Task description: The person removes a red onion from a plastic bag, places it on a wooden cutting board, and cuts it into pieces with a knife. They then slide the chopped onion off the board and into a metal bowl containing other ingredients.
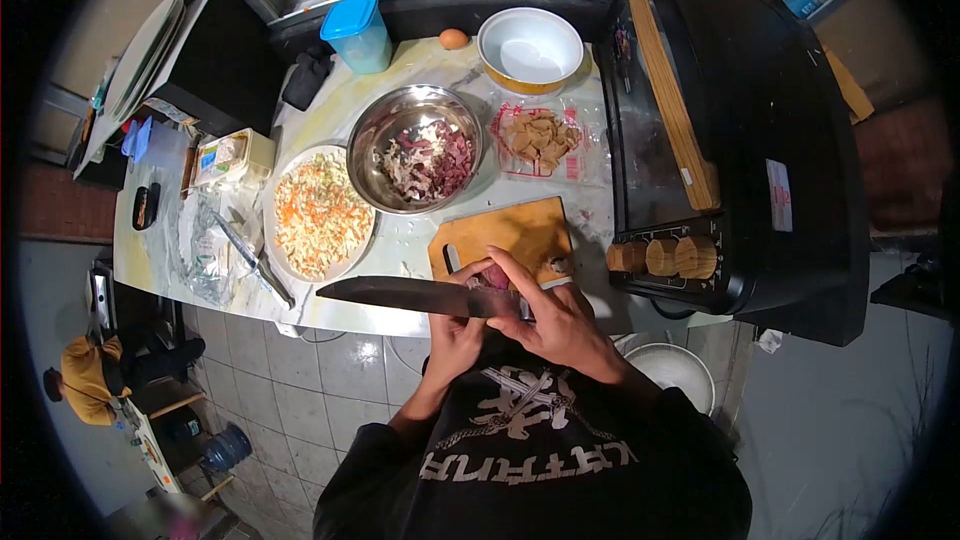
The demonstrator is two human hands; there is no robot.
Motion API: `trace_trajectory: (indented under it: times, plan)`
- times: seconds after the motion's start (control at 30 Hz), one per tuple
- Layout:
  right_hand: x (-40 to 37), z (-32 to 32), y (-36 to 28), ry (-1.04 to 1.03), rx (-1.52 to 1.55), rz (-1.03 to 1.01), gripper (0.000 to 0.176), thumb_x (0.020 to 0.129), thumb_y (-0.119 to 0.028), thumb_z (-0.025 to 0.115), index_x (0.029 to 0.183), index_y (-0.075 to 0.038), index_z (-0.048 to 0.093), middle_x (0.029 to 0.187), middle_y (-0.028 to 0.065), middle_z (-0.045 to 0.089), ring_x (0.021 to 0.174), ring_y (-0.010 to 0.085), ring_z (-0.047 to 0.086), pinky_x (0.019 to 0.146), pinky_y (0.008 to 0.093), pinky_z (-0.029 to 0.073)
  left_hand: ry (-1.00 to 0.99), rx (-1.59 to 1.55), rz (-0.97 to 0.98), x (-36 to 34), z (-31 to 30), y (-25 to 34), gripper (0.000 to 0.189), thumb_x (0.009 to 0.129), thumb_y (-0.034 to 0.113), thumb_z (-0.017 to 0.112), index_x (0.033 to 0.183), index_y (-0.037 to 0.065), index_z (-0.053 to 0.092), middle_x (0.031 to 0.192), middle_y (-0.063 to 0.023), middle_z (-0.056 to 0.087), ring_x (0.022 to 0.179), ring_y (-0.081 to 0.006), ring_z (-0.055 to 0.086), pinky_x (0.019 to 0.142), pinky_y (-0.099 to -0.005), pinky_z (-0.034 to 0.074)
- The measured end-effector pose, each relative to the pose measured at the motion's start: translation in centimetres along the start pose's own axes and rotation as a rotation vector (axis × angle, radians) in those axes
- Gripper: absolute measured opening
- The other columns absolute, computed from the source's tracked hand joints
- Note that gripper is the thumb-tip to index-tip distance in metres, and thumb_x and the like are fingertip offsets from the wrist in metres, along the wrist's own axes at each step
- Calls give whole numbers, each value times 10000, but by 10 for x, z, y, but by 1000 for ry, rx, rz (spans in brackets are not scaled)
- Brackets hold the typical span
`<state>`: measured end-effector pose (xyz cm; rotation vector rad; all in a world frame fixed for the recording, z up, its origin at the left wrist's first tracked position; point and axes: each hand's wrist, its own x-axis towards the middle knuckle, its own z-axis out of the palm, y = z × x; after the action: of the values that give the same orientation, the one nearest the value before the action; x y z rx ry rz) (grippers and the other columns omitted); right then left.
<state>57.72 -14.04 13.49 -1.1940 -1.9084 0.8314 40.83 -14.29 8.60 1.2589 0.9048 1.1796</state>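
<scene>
A wide-bladed kitchen knife (400,296) lies across in front of me, its tip to the left. My right hand (562,325) is closed around its handle end, with the index finger raised over a reddish-purple onion (494,277). My left hand (455,342) is partly hidden by the blade; its fingertips show beyond it, closed on the onion's left side. Beneath them is a wooden cutting board (510,230) with a slot handle and a small pale piece (561,265) on it. A steel bowl (366,125) beyond holds chopped purple and white pieces.
A plate (372,237) of shredded vegetables is left of the board. Sliced brown pieces in a plastic bag (507,162), a white bowl (530,40), an egg (453,39) and a blue-lidded container (357,35) stand behind. A black oven (760,140) borders the right. Another knife (262,265) lies left.
</scene>
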Motion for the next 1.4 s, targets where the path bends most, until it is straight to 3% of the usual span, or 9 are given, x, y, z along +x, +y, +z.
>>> trace_trajectory:
  times: [0.13,0.3,0.53,0.6,0.83,0.93,1.0,1.23,1.4]
  plan:
    - [-1,-2,-1,2,23,2,730,888,-381,638,1430,-3,330,1315,219,517,968,395,628,763,384,514,4,-35,-36,4,0,4,429,879,-7,607,1283,-26,463,1277,-115,530,1137,-187,534,945,-300,434]
    - [-5,-2,-2,-129,46,206,744,886,-389,640,1436,-4,322,1268,221,548,793,401,641,669,371,505,28,-156,-168,-1,-5,-8,414,870,-5,622,1260,-24,483,1259,-98,533,1127,-164,532,952,-295,432]
    - [-4,4,2,-9,81,83,738,888,-403,636,1440,-22,329,1206,215,582,647,372,628,594,363,483,23,-148,-99,2,-4,-2,405,865,-19,623,1248,-29,493,1244,-97,544,1102,-167,547,935,-293,445]
    - [-4,0,-2,-64,55,139,723,890,-419,628,1431,-29,349,1154,220,605,625,359,626,576,363,477,52,-53,-75,3,-4,-1,334,896,59,597,1210,-15,508,1144,-88,572,1015,-142,574,879,-285,462]
    - [-1,-1,2,-54,15,101,704,885,-427,629,1412,-32,380,1068,210,639,659,355,641,600,377,487,17,-49,-51,2,-2,0,373,911,202,645,1191,-14,527,1195,-112,568,1065,-194,561,933,-342,435]
    - [-5,-2,1,-31,-4,57,714,879,-414,639,1416,-25,372,1133,206,621,707,367,653,615,381,497,46,-56,-22,4,1,5,344,906,145,641,1193,-10,529,1189,-102,569,1072,-184,555,924,-326,437]
    - [-7,-2,1,-107,-88,128,733,871,-399,652,1422,-16,357,1218,201,586,760,376,657,640,381,509,-5,-49,-49,6,-3,6,376,849,-36,624,1209,-25,515,1245,-126,542,1154,-205,534,968,-312,423]
    - [-4,-5,-5,-79,38,138,762,854,-387,675,1426,-5,347,1271,196,557,778,374,656,658,361,514,46,8,-84,6,-3,7,376,853,33,665,1199,7,519,1180,-76,569,1086,-163,550,931,-288,445]
    - [-4,-6,-5,-57,-18,80,763,852,-369,683,1430,-5,344,1240,197,575,713,366,639,630,368,499,44,-62,-93,8,-4,7,424,807,-57,639,1204,-17,498,1233,-138,548,1160,-215,533,991,-332,418]
